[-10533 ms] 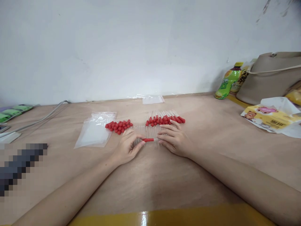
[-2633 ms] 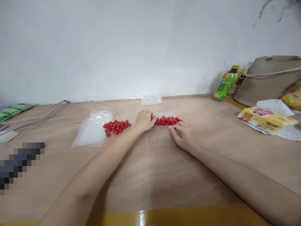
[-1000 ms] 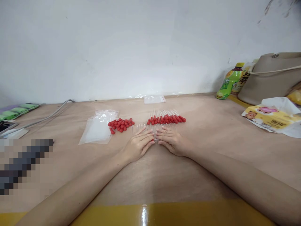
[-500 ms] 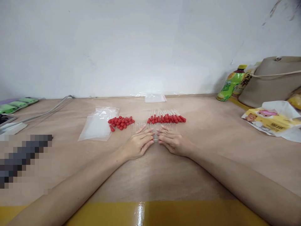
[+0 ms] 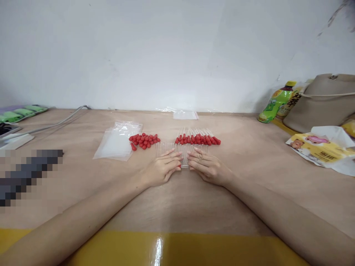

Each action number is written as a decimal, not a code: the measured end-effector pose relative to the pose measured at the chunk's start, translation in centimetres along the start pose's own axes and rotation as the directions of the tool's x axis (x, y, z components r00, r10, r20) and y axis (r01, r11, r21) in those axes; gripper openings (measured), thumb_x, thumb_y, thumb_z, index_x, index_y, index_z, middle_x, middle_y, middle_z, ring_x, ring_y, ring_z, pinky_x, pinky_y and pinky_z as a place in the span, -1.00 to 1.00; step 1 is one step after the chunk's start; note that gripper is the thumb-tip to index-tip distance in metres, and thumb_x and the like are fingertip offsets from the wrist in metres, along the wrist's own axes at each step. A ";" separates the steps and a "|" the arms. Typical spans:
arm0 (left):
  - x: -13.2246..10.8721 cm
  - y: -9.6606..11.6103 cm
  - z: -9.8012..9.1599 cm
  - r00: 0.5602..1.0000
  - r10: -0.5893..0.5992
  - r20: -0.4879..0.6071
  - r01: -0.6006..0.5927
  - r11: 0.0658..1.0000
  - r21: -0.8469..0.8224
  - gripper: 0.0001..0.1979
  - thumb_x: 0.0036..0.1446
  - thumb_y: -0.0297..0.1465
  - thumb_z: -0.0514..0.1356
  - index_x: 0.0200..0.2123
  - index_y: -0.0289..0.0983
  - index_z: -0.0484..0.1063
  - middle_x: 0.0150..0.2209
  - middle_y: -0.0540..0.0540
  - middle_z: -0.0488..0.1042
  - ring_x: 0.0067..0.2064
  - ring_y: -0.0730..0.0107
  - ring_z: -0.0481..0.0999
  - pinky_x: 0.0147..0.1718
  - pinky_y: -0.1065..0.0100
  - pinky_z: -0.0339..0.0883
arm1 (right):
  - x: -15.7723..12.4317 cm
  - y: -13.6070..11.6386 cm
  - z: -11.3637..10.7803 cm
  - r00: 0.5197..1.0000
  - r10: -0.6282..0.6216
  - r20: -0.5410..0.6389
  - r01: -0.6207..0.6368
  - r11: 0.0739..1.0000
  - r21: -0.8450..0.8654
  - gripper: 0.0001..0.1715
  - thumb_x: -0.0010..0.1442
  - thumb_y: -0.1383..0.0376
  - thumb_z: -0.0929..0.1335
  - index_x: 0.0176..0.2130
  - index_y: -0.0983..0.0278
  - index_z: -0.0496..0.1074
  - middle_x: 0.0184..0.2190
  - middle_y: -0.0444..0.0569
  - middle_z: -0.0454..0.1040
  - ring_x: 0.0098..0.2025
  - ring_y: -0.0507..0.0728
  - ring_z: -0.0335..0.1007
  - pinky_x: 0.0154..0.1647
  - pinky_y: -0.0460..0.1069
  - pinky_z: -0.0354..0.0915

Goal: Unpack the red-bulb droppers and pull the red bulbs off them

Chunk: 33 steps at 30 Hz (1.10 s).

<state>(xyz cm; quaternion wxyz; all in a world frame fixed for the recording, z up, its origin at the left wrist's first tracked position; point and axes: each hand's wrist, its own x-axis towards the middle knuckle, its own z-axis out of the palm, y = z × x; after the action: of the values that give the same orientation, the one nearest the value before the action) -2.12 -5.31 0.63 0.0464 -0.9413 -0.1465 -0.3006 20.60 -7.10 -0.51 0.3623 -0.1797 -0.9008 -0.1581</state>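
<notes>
Several clear glass tubes point(image 5: 165, 147) lie side by side on the table, partly covered by both hands. My left hand point(image 5: 162, 168) rests over their left part with its fingers stretched out. A small bit of red, perhaps a rubber bulb point(image 5: 179, 166), peeks out at its lower fingertips; the hand hides the remainder. Facing it, my right hand point(image 5: 210, 167) lies over the right part of the row, fingers extended, with a ring on one. Behind the tubes is a row of glass droppers with red rubber bulbs point(image 5: 198, 139). A heap of loose red bulbs point(image 5: 144, 139) sits to the left.
Clear zip bags point(image 5: 111, 144) are stacked left of the bulbs, and another bag point(image 5: 185, 115) lies by the wall. At right stand a green drink bottle point(image 5: 277, 102), a grey-beige bag point(image 5: 324, 99) and a yellow tissue pack point(image 5: 313, 144). A cable point(image 5: 61, 123) runs along the left.
Both hands keep nearly the same place on the tubes. The camera view has shifted slightly; the tubes, bulbs and bags look unmoved on the table.
</notes>
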 end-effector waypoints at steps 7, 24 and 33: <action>-1.8 -1.9 -1.9 0.944 -0.284 -0.165 0.303 0.948 0.100 -0.81 0.18 -0.37 0.03 -0.24 -0.23 0.42 -0.20 -0.13 0.46 -0.09 0.27 0.42 -0.12 0.19 0.35 | -1.8 1.3 -1.1 0.957 0.252 -0.146 -0.265 0.962 -0.070 -0.72 0.16 0.38 0.27 -0.10 0.27 0.40 -0.30 0.00 0.51 -0.17 0.12 0.41 -0.11 0.09 0.34; -4.2 -7.2 -7.6 0.335 -0.937 -0.097 0.934 0.318 0.162 -0.72 -0.12 -0.17 0.17 -0.41 -0.24 0.30 -0.49 0.00 0.42 -0.42 0.34 0.43 -0.44 0.36 0.24 | -1.8 2.0 -0.4 0.787 0.576 -0.220 -0.616 0.751 -0.240 -0.88 0.11 0.34 0.25 -0.38 0.27 0.39 -0.55 -0.13 0.44 -0.43 0.04 0.33 -0.27 -0.02 0.06; -4.2 -6.7 -6.7 0.500 -0.854 -0.145 0.861 0.471 0.191 -0.68 -0.08 -0.09 0.16 -0.48 -0.25 0.28 -0.51 0.00 0.41 -0.48 0.37 0.38 -0.46 0.36 0.21 | -1.5 1.7 0.0 0.832 0.525 -0.179 -0.554 0.789 -0.265 -0.87 0.09 0.33 0.27 -0.41 0.25 0.42 -0.51 -0.13 0.47 -0.42 0.04 0.31 -0.23 0.00 0.05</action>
<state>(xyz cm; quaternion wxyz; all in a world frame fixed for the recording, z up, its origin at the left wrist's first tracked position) -11.12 -1.11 3.60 0.0045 -0.7240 -0.6317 -0.2771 22.31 -5.90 -1.33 0.4027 -0.4756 -0.7576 -0.1940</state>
